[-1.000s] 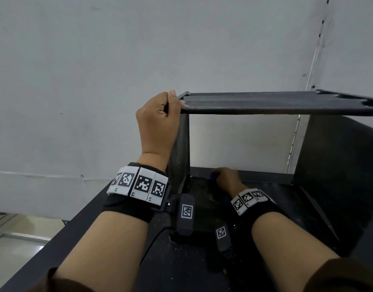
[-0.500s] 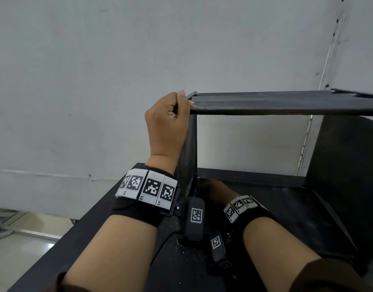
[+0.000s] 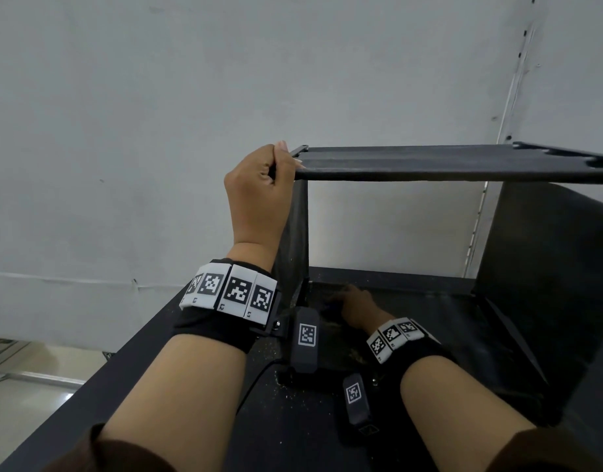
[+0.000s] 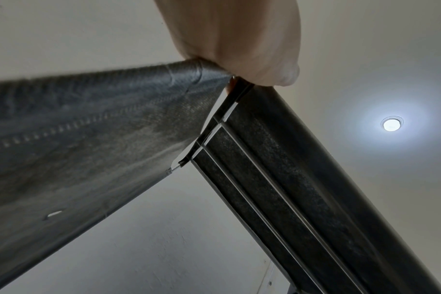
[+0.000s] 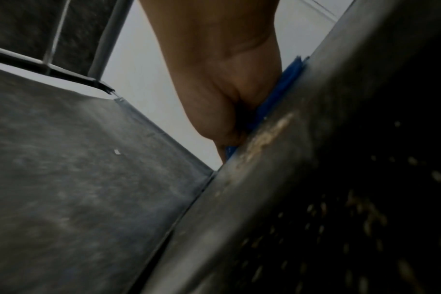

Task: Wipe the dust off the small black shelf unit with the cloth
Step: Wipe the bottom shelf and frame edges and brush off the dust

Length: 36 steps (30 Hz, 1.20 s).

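Observation:
The small black shelf unit (image 3: 446, 165) stands in front of me against a pale wall, with a slatted top and fabric side panels. My left hand (image 3: 259, 185) grips the front left corner of its top shelf; the left wrist view shows the left hand (image 4: 239, 39) curled over that corner. My right hand (image 3: 353, 301) is low inside the unit, at the left back of the dusty bottom shelf (image 3: 429, 315). In the right wrist view the right hand (image 5: 227, 79) presses a blue cloth (image 5: 277, 93) onto that shelf. Crumbs and dust (image 5: 264, 137) lie beside the cloth.
The unit's right side panel (image 3: 545, 267) closes off the space to the right. Its left panel (image 3: 295, 233) stands just beside my left wrist. Pale floor (image 3: 21, 396) shows below at the left. A ceiling light (image 4: 391, 124) shines overhead.
My right hand has slid left and back along the bottom shelf toward the left panel. The left hand keeps its grip on the top corner. The view has shifted slightly.

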Each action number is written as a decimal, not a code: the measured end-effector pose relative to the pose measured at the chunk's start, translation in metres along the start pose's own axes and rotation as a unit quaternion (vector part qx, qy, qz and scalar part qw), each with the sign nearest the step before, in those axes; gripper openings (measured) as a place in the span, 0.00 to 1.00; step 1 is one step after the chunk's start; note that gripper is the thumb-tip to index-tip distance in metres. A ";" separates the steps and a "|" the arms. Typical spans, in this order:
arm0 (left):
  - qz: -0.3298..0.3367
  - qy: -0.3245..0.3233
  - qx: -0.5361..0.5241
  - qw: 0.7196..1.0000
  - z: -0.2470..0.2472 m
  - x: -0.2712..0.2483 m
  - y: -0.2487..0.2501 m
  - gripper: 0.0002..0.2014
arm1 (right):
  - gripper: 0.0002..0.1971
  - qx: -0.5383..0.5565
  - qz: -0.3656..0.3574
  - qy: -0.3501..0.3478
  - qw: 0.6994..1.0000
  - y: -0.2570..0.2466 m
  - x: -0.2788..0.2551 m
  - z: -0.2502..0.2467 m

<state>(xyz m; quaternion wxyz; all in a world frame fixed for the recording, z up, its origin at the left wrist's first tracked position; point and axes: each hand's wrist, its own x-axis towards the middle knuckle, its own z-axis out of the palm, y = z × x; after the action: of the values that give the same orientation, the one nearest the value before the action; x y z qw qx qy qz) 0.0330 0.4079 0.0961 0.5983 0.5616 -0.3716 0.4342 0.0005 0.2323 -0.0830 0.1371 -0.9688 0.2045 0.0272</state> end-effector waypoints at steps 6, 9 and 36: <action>0.001 0.004 0.005 1.000 -0.001 0.000 0.001 0.21 | 0.19 0.219 -0.026 -0.050 0.974 -0.017 -0.025 -0.018; -0.007 0.003 0.008 1.000 0.000 0.000 0.002 0.22 | 0.23 0.285 -0.022 -0.020 0.958 -0.015 -0.035 -0.029; -0.119 -0.166 -0.153 0.967 -0.030 -0.040 0.011 0.22 | 0.21 0.092 0.022 0.047 0.994 0.001 -0.093 0.000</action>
<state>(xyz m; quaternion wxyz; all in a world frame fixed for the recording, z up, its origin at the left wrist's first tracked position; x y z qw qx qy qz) 0.0075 0.4339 0.0602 0.6542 0.5676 -0.4588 0.1986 -0.0846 0.2675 -0.0732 0.2155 -0.9475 0.2337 -0.0348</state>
